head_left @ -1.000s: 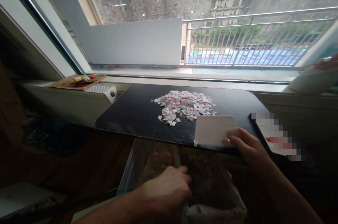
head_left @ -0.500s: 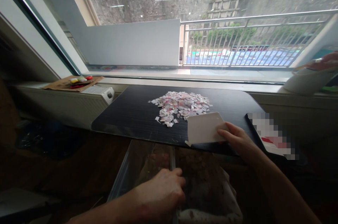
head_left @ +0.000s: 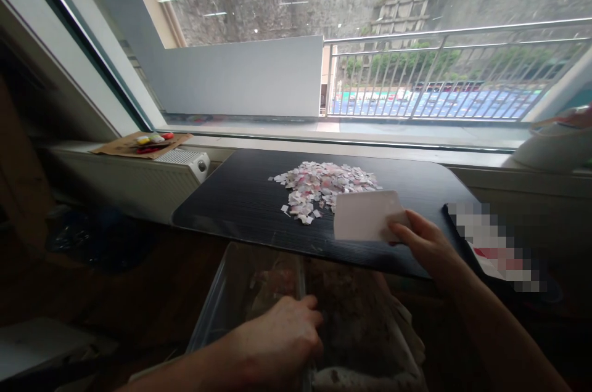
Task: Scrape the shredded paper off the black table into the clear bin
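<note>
My right hand (head_left: 419,235) pinches a flat white rectangular card (head_left: 365,214) by its right edge. The card is held at the front of the dark table, its upper left corner overlapping a pile of small cut paper pieces (head_left: 326,182). Below the table edge, my left hand (head_left: 289,324) is closed over the rim of a clear plastic bin (head_left: 222,275); the undersides of its fingers are hidden. Some reddish and pale bits (head_left: 275,278) show dimly inside the bin, left of the hand.
A black table (head_left: 222,207) stands against the window sill. At its right lies a dark tray with a pixelated item (head_left: 494,247). To the left is a radiator (head_left: 152,176) with a cardboard sheet (head_left: 111,147) and small colourful objects on it. Dark plastic bags (head_left: 97,235) lie on the floor.
A small paper scrap at the card's lower left corner is gone from there. The card has tipped slightly in my right hand. My left hand stays on the bin; the view has shifted a little.
</note>
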Demonstrator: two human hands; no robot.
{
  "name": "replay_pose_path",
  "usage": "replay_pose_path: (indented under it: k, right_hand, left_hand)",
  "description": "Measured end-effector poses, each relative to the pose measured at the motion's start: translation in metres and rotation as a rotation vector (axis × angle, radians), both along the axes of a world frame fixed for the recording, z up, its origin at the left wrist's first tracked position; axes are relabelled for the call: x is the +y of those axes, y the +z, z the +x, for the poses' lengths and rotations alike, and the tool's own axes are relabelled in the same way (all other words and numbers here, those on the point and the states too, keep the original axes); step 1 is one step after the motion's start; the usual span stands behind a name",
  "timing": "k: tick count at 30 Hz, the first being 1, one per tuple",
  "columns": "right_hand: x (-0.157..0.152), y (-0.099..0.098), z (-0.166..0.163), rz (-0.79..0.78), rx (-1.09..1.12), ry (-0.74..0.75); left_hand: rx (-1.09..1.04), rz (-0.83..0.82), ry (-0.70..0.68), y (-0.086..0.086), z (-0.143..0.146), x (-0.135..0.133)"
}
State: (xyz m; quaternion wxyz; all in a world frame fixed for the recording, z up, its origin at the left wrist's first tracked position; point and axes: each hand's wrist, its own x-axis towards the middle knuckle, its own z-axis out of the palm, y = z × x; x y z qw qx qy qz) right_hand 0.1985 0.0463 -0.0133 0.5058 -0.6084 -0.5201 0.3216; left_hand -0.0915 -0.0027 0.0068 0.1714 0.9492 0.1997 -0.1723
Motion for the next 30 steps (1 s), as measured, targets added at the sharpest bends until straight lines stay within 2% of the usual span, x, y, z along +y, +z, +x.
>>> replay_pose_path:
  k: [2, 5, 9, 15, 20, 22, 30]
  right_hand:
    - [0.004, 0.002, -0.009, 0.090, -0.046, -0.051]
    - [0.012, 0.003, -0.033, 0.160, -0.062, -0.038]
    - [0.018, 0.002, -0.054, 0.143, -0.130, 0.058]
    - [0.005, 0.004, -0.040, 0.189, -0.287, -0.101]
    - [0.016, 0.006, -0.058, 0.203, -0.193, -0.051]
    - [0.019, 0.007, -0.062, 0.171, -0.228, -0.018]
    - [-0.007, 0.022, -0.031, 0.144, -0.354, -0.169]
  left_hand:
    - [0.008, 0.028, -0.034, -0.002, 0.006, 0.000]
    - [0.033, 0.053, -0.085, -0.006, 0.014, 0.000]
    - [0.046, 0.054, -0.082, -0.007, 0.015, 0.000]
    - [0.036, 0.032, -0.066, -0.004, 0.013, 0.000]
    - [0.037, 0.028, -0.067, -0.006, 0.013, 0.001]
    - [0.045, 0.020, -0.059, -0.006, 0.013, 0.001]
    - [0.041, 0.003, -0.051, -0.001, 0.013, 0.001]
